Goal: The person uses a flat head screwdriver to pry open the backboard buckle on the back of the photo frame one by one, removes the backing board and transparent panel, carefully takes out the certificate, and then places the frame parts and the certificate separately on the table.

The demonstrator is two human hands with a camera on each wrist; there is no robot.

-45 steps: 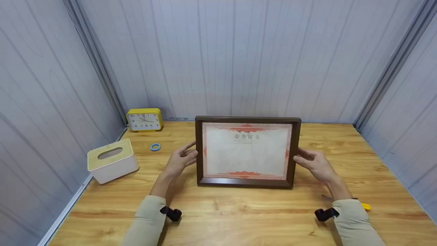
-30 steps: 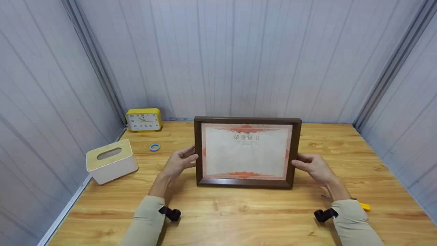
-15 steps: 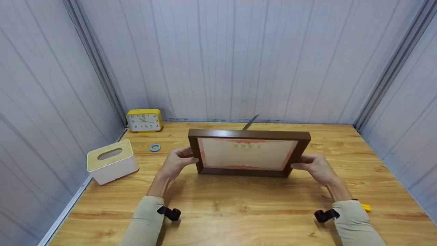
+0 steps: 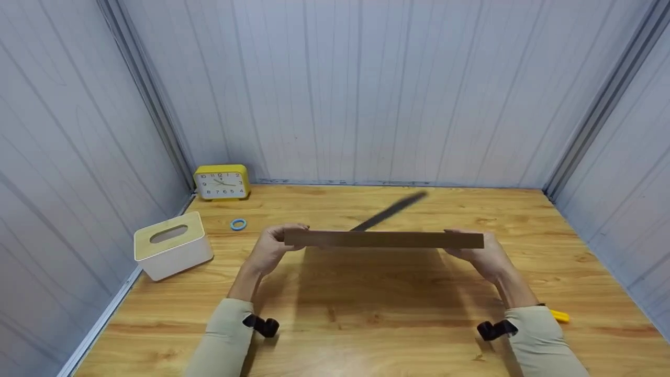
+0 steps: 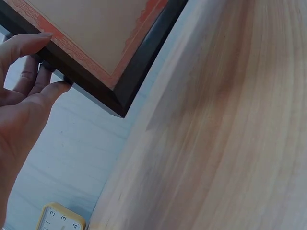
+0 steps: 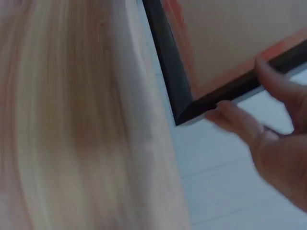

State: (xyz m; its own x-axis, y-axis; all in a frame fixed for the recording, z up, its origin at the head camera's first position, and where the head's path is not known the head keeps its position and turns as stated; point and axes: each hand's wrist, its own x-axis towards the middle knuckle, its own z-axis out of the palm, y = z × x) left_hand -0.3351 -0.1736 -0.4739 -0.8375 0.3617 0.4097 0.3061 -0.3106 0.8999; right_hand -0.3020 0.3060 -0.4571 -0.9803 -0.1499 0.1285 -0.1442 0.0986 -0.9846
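A brown picture frame (image 4: pixel 384 240) hangs above the table with its long edge turned toward the head camera, so its front is hidden there. The wrist views show the framed certificate (image 5: pixel 103 28) with its red border. My left hand (image 4: pixel 269 251) grips one short side, thumb on the front and fingers behind. On the opposite side my right hand (image 4: pixel 487 259) holds the frame the same way, thumb over the front edge (image 6: pixel 230 88). A dark stand leg (image 4: pixel 390 211), blurred, sticks out from the back toward the upper right.
A yellow clock (image 4: pixel 222 182) stands at the back left of the wooden table (image 4: pixel 366 345). Near it lie a light blue ring (image 4: pixel 238 224) and a white tissue box (image 4: pixel 180 256) with a wooden lid. Beside my right sleeve a yellow-handled tool (image 4: pixel 560 316) is partly covered.
The frame has tipped from facing me upright to nearly flat, its face turning down and its lower edge lifting off the table. The stand leg has come into view behind it.
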